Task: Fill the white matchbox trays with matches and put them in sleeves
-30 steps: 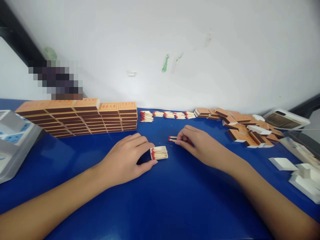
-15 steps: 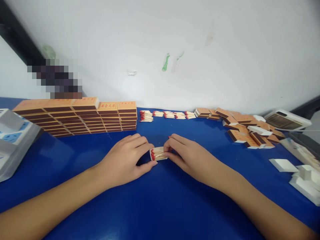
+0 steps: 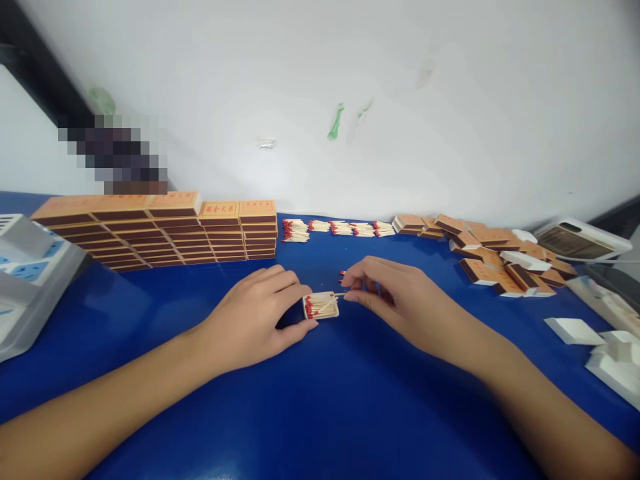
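My left hand (image 3: 260, 310) holds a small white matchbox tray (image 3: 336, 315) by its left end, thumb and forefinger on either side. Red-headed matches (image 3: 320, 307) lie in the tray, their heads mostly toward the left. A single match (image 3: 339, 294) is pinched between the thumb and forefinger of my right hand (image 3: 393, 290), its red head over the tray's upper right edge. Just behind the right fingertips, a few red match heads (image 3: 342, 276) show; their sticks are hidden by the hand.
Stacked matchboxes (image 3: 165, 230) form a wall at the back left. Several small match piles (image 3: 343, 228) line the wall's foot. Loose matchboxes (image 3: 500, 257) are heaped at the right, near white trays (image 3: 617, 360) and a phone-like object (image 3: 583, 239). A grey-white container (image 3: 45, 287) stands at left.
My right hand has drawn back to the right from the tray, and a match now shows in its fingers. More of the tray's right end is visible. The left hand keeps its hold.
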A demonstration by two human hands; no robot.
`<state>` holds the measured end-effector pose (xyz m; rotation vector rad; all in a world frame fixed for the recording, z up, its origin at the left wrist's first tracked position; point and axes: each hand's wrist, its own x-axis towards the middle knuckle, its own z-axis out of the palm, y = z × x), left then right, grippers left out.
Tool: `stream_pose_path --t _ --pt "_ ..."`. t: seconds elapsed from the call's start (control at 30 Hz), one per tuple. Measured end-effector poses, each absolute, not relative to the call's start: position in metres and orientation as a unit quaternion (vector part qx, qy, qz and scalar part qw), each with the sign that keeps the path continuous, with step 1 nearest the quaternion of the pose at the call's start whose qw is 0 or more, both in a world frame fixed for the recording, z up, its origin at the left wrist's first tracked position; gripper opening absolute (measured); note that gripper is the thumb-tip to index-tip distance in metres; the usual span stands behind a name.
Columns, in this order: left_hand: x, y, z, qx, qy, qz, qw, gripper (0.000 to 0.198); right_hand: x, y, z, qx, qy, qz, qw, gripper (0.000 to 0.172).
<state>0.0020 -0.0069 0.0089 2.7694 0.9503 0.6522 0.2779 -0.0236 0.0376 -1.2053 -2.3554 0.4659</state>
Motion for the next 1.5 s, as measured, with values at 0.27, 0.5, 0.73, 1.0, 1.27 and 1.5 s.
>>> stream_pose_path --t 0.27,0.5,0.73,1.0,1.27,1.5 --pt "0.002 -0.007 0.008 0.923 0.310 0.219 0.068 0.029 0.256 -0.025 0.024 -0.393 -0.861 0.123 0.300 0.010" --pt "0.003 -0.006 0.009 0.923 0.309 0.220 0.067 0.027 0.262 -0.023 0.020 -0.397 -0.876 0.144 0.232 0.013" --pt "0.003 -0.007 0.009 0.923 0.312 0.217 0.061 0.028 0.259 -0.025 0.022 -0.418 -0.868 0.160 0.217 0.009" --pt "0.003 -0.006 0.008 0.922 0.308 0.222 0.074 0.027 0.249 -0.024 0.014 -0.416 -0.860 0.150 0.254 0.006" --pt "0.002 -0.006 0.007 0.922 0.310 0.220 0.071 0.028 0.252 -0.024 0.014 -0.439 -0.857 0.117 0.243 0.005" --pt "0.002 -0.006 0.007 0.923 0.306 0.225 0.065 0.030 0.252 -0.024 0.014 -0.433 -0.867 0.129 0.207 0.008"
